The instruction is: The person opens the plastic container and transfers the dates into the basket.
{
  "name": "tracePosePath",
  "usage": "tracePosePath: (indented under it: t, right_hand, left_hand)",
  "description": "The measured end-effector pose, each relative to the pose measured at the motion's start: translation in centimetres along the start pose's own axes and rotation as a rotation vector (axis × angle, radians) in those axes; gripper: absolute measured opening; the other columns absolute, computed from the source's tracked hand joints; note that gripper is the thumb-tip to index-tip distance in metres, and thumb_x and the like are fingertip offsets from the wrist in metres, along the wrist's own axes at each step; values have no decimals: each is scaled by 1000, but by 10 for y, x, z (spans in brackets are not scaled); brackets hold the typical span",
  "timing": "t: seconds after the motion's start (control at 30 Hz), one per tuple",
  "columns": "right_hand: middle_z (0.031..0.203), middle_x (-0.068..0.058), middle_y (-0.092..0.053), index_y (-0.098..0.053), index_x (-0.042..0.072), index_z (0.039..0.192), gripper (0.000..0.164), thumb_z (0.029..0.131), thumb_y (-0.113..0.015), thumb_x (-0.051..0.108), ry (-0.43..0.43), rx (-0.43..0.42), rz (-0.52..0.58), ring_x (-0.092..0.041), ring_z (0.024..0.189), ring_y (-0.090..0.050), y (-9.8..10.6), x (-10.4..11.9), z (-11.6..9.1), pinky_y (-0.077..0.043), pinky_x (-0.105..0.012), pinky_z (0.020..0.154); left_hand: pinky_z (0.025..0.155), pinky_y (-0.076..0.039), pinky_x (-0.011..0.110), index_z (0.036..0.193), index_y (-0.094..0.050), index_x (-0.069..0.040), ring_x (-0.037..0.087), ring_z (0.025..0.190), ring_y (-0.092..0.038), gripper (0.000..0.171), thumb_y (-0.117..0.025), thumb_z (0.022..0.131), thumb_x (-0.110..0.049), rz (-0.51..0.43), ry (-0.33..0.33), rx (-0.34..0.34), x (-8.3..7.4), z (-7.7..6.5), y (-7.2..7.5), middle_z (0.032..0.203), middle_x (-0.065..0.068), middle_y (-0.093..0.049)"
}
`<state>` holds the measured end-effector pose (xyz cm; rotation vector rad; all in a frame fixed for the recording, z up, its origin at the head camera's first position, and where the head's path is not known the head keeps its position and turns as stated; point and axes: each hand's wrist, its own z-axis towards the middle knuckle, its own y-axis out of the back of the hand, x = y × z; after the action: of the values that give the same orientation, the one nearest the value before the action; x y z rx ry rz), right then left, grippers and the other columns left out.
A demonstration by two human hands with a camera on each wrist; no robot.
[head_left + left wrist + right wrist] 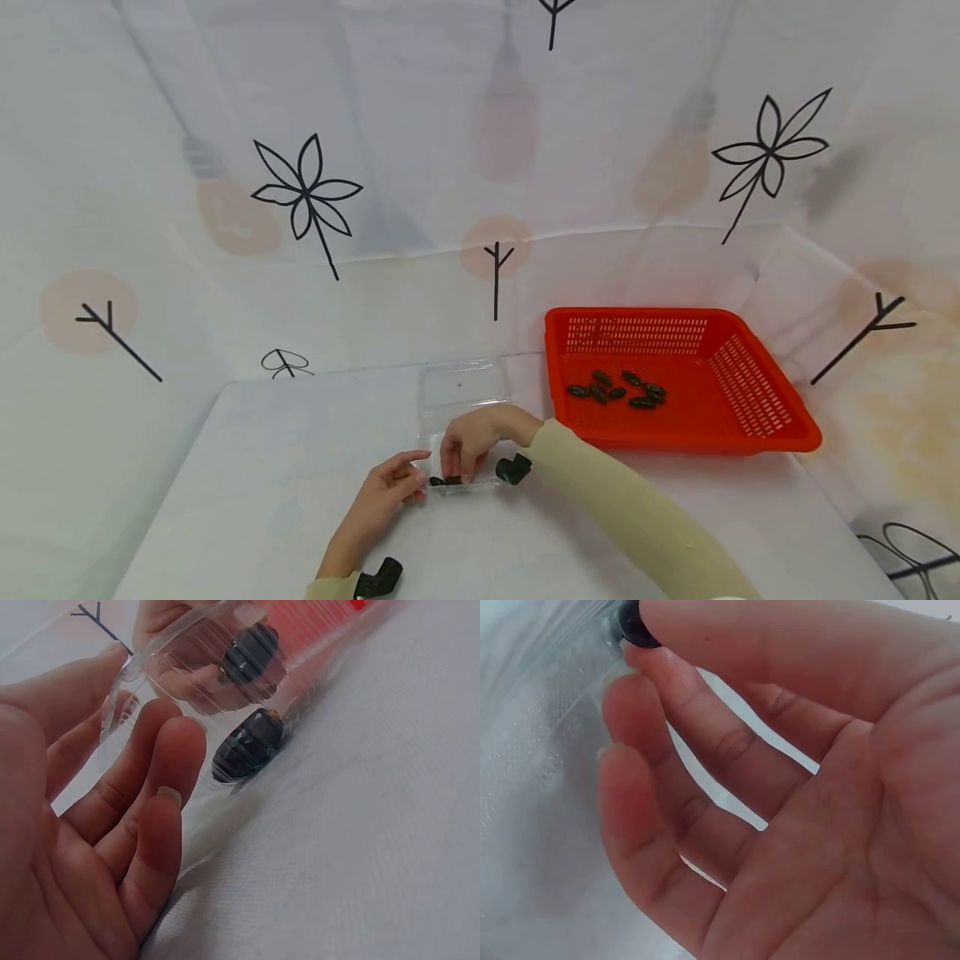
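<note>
A clear plastic box with its lid folded back lies on the white table. My right hand reaches into it, pinching a small glossy dark oval piece between thumb and fingertips. Another dark oval piece, with a yellowish end, lies inside by the front wall. My left hand is at the box's left side, its fingers loosely bent and touching the clear wall. In the right wrist view only part of the pinched piece shows past the thumb.
A red perforated plastic basket stands at the back right, with several similar dark oval pieces on its floor. My right forearm passes in front of it. A patterned white cloth hangs behind the table.
</note>
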<state>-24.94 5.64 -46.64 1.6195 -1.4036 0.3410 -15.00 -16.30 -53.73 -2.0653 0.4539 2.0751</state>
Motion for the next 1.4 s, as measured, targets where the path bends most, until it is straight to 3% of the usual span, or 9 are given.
tracePosePath:
  t: [0.27,0.53,0.8,1.07,1.4]
  right_hand:
    - [97,2,-71,-75,19,98,20,86,-70,4,28,-11,73,-15,81,-64,-1,-1,-11,-57,-32,72]
    - [88,6,-69,-75,15,98,19,88,-70,0,84,-18,72,-11,75,-58,-1,0,-15,-52,-26,66]
    - [92,6,-70,-74,16,98,17,88,-70,2,149,-106,45,-9,80,-61,0,-1,-27,-54,-29,73]
    - [96,6,-69,-73,16,101,17,90,-69,3,221,-194,65,-12,90,-65,6,2,-50,-53,-29,82]
    - [100,4,-68,-72,11,105,15,92,-68,4,264,-277,89,-15,93,-63,15,-2,-89,-53,-31,84]
  left_hand:
    - [69,-51,26,133,-56,6,13,73,-64,41,-64,98,-14,16,9,-15,-2,-1,-1,84,3,-63]
    - [69,-51,26,133,-56,6,14,73,-64,40,-64,98,-13,4,21,-18,-2,-1,-1,84,3,-63]
    - [69,-52,26,133,-55,8,13,73,-64,41,-64,98,-12,-3,5,-9,0,-1,-1,84,3,-63]
    - [69,-51,26,134,-57,3,15,73,-64,41,-65,97,-12,24,27,-17,-1,0,0,84,5,-64]
    - [69,-53,27,134,-56,6,14,73,-63,41,-64,97,-9,-3,-6,5,1,0,0,85,6,-62]
